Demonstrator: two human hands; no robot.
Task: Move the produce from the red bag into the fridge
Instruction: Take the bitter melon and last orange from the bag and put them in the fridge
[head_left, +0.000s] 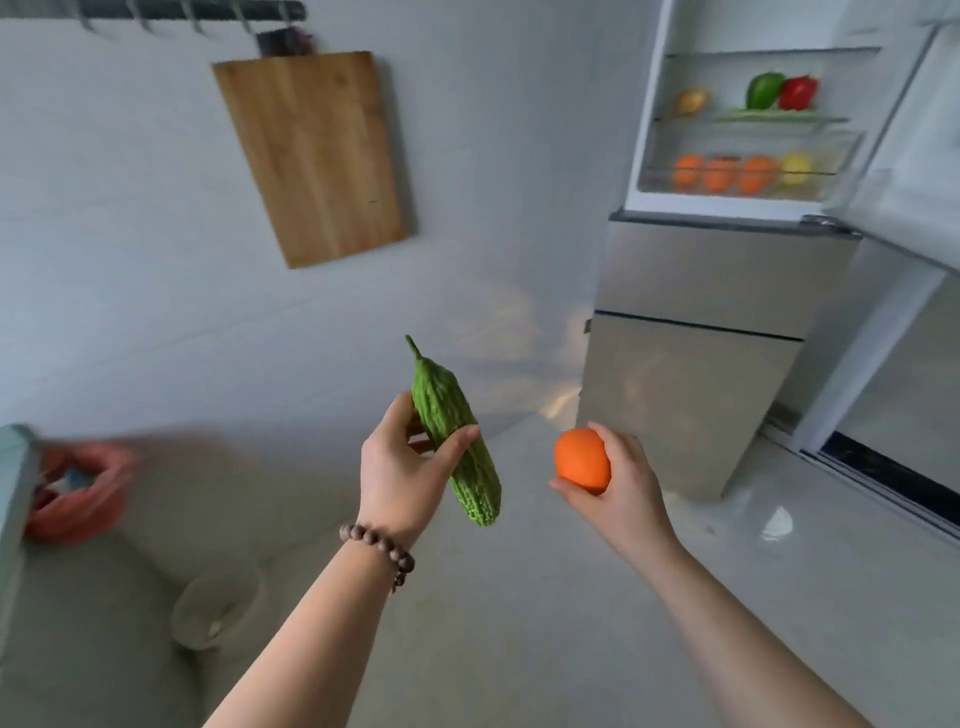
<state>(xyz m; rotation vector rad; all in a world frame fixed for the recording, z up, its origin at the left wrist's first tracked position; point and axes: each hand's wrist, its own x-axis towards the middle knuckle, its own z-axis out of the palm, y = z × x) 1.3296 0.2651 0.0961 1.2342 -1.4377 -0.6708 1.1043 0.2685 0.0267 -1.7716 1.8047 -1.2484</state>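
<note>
My left hand (400, 467) grips a bumpy green bitter gourd (457, 436) around its middle, stem end pointing up. My right hand (618, 478) holds an orange (581, 458) in curled fingers. Both are out in front of me, above the floor. The red bag (78, 493) lies blurred at the far left. The fridge (727, 280) stands at the upper right with its top compartment open. A shelf there holds an onion (693, 98), a green pepper (763, 89) and a red pepper (799, 92). Below, a drawer (748, 174) contains three oranges and a lemon.
A wooden cutting board (317, 156) hangs on the white wall under a hook rail (156, 10). A pale bin (218, 608) stands on the floor at lower left. The open fridge door (914, 156) juts out along the right edge.
</note>
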